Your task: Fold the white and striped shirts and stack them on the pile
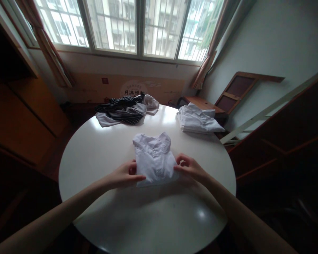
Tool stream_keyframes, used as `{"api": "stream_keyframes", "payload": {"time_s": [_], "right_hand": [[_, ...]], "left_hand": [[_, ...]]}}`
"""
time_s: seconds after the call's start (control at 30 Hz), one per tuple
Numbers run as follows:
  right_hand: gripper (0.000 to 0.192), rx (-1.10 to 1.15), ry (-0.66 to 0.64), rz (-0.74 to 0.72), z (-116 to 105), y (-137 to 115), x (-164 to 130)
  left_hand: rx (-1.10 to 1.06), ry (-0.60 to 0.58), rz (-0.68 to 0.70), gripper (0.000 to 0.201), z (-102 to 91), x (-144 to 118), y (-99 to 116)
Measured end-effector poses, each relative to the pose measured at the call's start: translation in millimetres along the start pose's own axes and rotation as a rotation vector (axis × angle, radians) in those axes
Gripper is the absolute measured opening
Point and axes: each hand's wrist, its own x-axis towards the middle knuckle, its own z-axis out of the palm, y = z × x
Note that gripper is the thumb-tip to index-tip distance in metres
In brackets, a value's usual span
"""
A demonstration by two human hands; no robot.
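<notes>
A folded white shirt (154, 158) lies collar-up near the middle of the round white table (100, 155). My left hand (125, 175) grips the shirt's lower left edge, thumb on top. My right hand (189, 167) pinches the lower right edge of the same shirt, fingers curled onto the cloth. Both forearms reach in from the near side of the table.
A heap of dark striped and white clothes (124, 110) sits at the table's far left. A stack of folded white shirts (197, 120) lies at the far right edge. Wooden cabinets stand left and right; a window and cardboard box are behind.
</notes>
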Motion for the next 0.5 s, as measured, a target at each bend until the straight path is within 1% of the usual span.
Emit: {"api": "stream_keyframes", "payload": {"time_s": [0.03,0.1,0.2,0.27,0.33,0.4,0.5], "right_hand": [[0.034,-0.008,-0.008,-0.016,1,1,-2],[0.033,-0.026,-0.07,-0.043,0,2,-5],[0.032,-0.03,-0.156,-0.077,-1,5,-8],[0.034,0.008,-0.181,-0.069,0,8,-9],[0.037,0.075,-0.203,-0.044,3,10,-11],[0.038,0.151,-0.223,-0.027,6,11,-14],[0.035,0.189,-0.233,0.012,4,10,-14]], "left_hand": [[-0.015,-0.026,0.015,0.033,1.4,-3,1],[-0.018,-0.056,0.051,0.029,3.6,-8,2],[-0.018,-0.05,0.069,0.024,6.1,-11,0],[-0.061,-0.032,0.042,0.025,7.3,-11,-4],[-0.086,0.017,0.007,0.028,8.1,-10,-8],[-0.077,0.104,-0.035,0.03,7.6,-10,-12],[-0.085,0.201,-0.133,0.034,1.9,-9,-12]]}}
